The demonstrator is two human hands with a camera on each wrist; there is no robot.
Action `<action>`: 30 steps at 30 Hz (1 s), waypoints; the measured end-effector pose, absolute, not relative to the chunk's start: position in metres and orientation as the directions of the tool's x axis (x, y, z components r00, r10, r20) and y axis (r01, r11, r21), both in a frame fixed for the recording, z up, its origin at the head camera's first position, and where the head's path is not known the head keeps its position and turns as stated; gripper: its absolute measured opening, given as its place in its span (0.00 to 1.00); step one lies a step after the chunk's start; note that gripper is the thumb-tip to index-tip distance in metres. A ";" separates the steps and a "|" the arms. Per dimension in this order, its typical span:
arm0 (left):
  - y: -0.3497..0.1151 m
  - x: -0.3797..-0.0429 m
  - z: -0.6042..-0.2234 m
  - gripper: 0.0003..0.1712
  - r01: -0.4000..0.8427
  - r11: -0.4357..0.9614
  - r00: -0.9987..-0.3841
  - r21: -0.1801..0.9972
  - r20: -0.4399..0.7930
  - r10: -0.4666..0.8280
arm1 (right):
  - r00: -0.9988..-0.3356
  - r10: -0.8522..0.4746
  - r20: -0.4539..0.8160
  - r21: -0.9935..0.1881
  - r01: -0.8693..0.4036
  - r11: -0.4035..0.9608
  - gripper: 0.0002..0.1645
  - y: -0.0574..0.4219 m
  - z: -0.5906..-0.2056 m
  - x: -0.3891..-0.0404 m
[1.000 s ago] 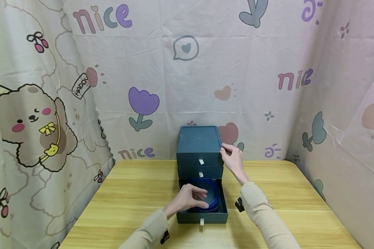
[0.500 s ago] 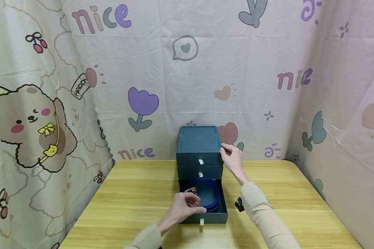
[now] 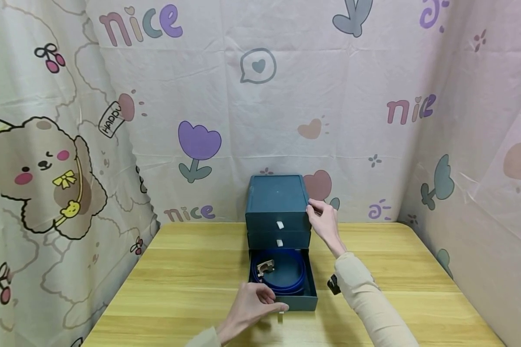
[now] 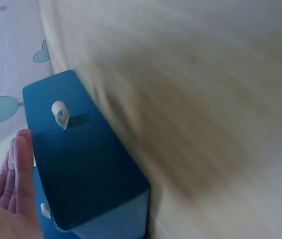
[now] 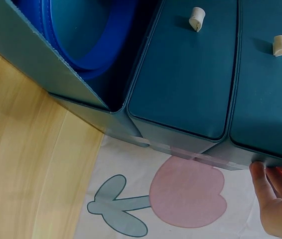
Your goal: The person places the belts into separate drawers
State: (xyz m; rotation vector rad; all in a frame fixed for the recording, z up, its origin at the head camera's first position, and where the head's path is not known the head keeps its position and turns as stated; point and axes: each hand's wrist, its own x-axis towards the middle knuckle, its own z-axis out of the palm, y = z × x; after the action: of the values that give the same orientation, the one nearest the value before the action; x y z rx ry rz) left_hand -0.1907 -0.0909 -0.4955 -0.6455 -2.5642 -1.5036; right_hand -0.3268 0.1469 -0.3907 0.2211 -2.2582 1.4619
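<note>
In the head view, a coiled blue belt with a metal buckle lies in the pulled-out bottom drawer of a dark teal drawer box. My left hand is at that drawer's front left corner, fingers loosely bent and holding nothing. Its thumb overlaps the drawer front just above the pale pull tab. In the left wrist view the fingers lie straight beside the drawer front. My right hand touches the box's upper right side with its fingertips.
The two upper drawers are closed, each with a pale pull tab. The box stands on a wooden table near its back edge. Printed cloth hangs behind and on both sides.
My left hand has come out of the bottom drawer, moving toward me and down to its front. The belt's buckle has come into view. My right hand has stayed in place.
</note>
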 end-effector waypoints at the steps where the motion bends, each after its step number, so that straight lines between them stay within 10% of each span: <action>1: -0.091 -0.190 -0.497 0.22 0.400 0.427 -0.907 0.811 0.284 0.310 | -0.890 0.102 0.443 -0.827 -0.362 0.430 0.21 0.147 -0.391 -0.327; 30: -0.076 -0.189 -0.517 0.20 0.318 0.610 -0.935 0.726 0.132 0.330 | -0.881 0.105 0.461 -0.815 -0.374 0.443 0.20 0.146 -0.390 -0.327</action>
State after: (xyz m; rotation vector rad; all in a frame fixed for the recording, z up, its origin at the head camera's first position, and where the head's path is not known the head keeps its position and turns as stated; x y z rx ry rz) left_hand -0.1887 -0.0762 -0.5166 -0.5698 -2.8324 -1.2718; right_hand -0.3269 0.1458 -0.3897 0.2263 -2.2504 1.4344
